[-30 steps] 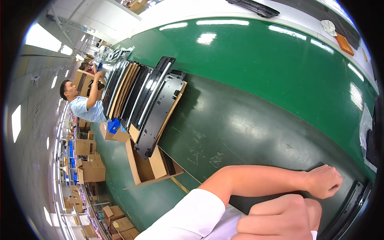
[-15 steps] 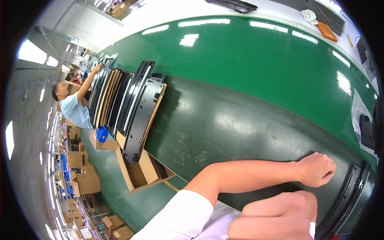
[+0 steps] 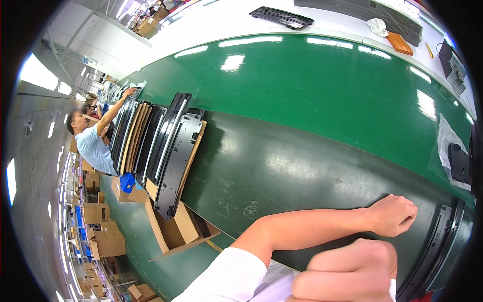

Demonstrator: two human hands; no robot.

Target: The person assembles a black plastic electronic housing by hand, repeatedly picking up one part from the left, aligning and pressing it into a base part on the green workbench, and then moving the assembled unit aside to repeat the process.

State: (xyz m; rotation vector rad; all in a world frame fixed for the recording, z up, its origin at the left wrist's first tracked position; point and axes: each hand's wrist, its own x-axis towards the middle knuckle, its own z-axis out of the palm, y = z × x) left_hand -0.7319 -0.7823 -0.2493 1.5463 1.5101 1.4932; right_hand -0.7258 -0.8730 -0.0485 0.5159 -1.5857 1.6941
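Note:
My left hand rests on the dark green mat, its fingers curled into a loose fist. Nothing shows in it. The left forearm lies across the mat from a white sleeve. My right hand is a large, blurred skin shape close to the lower edge; how its fingers lie cannot be made out, and I see no object in it. Beyond the left fist, near the right rim, lies a long black panel with a shiny edge. It is apart from the fist.
To the left stands a row of long black panels with cardboard sheets between. Below them is an open carton. A person in light blue reaches to the row's far end. An orange block and a black frame lie at the back.
The view has shifted a little, so the far table sits lower in the picture. My left fist keeps its place on the mat. The other person's raised hand has shifted slightly along the row.

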